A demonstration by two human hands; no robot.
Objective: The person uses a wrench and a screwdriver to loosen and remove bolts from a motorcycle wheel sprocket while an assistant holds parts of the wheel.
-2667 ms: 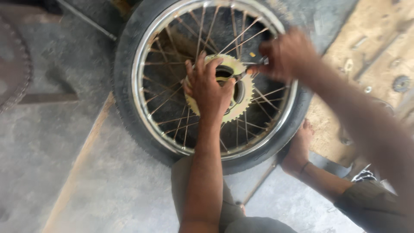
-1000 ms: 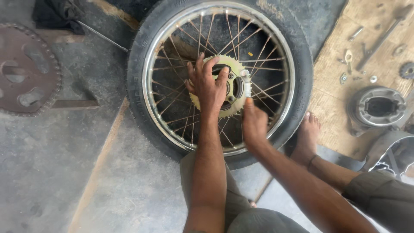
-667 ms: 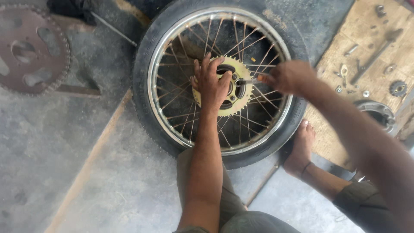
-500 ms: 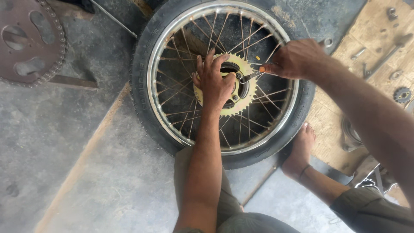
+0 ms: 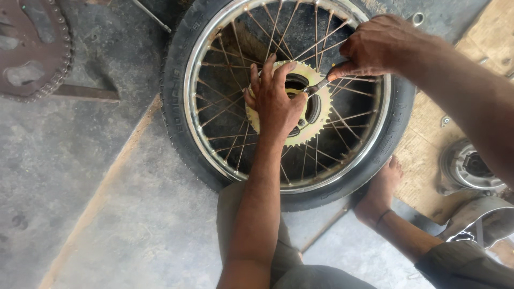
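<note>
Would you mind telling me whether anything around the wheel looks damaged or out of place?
Nothing looks broken. The left hand presses the yellowish sprocket on the spoked wheel; the right hand holds a thin tool there.

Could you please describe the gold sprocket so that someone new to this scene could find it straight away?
Start at the big spoked wheel lying flat on the concrete floor. At its hub sits the sprocket, a pale gold toothed ring under the left hand. Unlike the larger rusty brown chainring lying far left, it is yellow and sits inside the spokes.
</note>
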